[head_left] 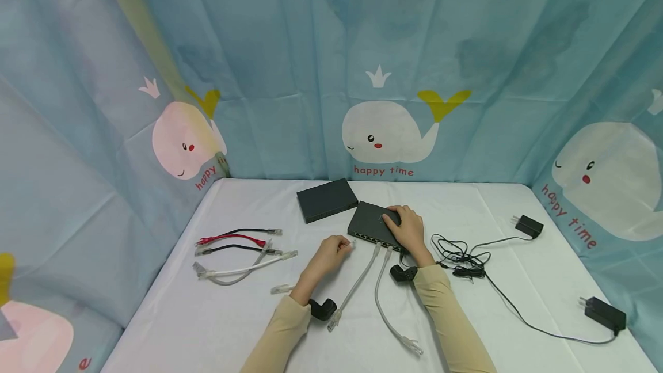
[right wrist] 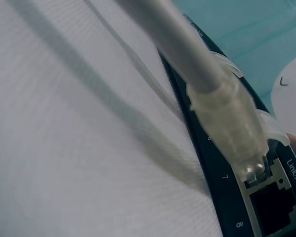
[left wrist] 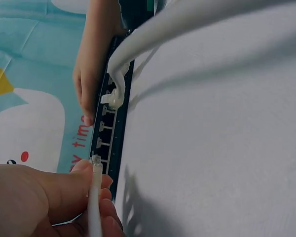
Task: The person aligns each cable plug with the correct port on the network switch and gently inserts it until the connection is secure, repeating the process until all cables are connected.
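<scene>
A black network switch (head_left: 370, 217) lies on the table, its port row facing the person. My right hand (head_left: 409, 229) holds its right side, thumb on top; the underside is hidden. Two pale network cables (head_left: 359, 282) run from its ports toward the near edge. In the right wrist view a clear plug (right wrist: 232, 123) sits beside a bare port marked 8. My left hand (head_left: 327, 255) pinches another pale network cable (left wrist: 95, 197) between thumb and fingers. Its plug (left wrist: 96, 159) is close to the ports in the left wrist view; whether it touches cannot be told.
A second black box (head_left: 327, 200) lies behind, left of the switch. Several loose cables, including a red one (head_left: 233, 238) and a white one (head_left: 248, 269), lie at left. Tangled black cord (head_left: 461, 255) links to power adapters (head_left: 605, 314) at right. A whale-print curtain (head_left: 290, 73) hangs behind.
</scene>
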Demonstrator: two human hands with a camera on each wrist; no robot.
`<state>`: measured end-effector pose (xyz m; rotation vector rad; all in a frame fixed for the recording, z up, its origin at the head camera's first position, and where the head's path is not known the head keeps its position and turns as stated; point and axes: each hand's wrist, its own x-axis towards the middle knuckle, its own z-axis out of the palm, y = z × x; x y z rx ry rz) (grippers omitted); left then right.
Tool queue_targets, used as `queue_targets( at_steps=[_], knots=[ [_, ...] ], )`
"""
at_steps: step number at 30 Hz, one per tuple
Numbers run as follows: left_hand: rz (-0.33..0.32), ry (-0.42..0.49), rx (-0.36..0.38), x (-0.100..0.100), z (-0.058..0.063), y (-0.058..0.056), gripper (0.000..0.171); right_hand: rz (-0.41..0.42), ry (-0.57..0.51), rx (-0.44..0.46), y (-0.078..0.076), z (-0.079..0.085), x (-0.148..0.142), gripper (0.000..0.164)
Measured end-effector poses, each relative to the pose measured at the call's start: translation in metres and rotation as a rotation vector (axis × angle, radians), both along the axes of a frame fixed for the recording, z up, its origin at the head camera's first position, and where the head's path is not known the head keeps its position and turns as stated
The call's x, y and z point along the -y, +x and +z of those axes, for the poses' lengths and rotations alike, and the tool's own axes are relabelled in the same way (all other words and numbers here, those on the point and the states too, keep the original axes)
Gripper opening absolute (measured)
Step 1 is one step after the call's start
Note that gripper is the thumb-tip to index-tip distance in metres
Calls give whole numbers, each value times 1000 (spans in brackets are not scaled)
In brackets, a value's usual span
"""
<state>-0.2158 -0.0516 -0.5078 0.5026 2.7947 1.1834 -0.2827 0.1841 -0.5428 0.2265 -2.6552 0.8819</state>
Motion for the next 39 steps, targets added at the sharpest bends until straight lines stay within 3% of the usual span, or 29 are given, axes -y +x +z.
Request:
queue_targets(
  at_steps=[5,9,10,17,24,32,39],
  knots=[
    [-43,42,-36,0,-7,-3,29,3,0,-15,0,0,0,39],
    [-58,70,-29,-5,-8,-4,24,1,3,-7,-1,0,0,39],
    [-46,72,2,-7,-2,-1,21,1,4,-5,-1,0,0,40],
    [-30,34,95,-15,1,-3,18,-2,9,7,-2,-2,0,40],
    [-53,26,131,-17,3,-11,18,-3,7,7,-3,-2,0,40],
    [-17,85,228,-19,0,-19,17,-1,6,6,-3,-3,0,40],
    [-5,118,261,-20,-3,-25,20,-6,4,5,-3,-3,0,39]
  ],
)
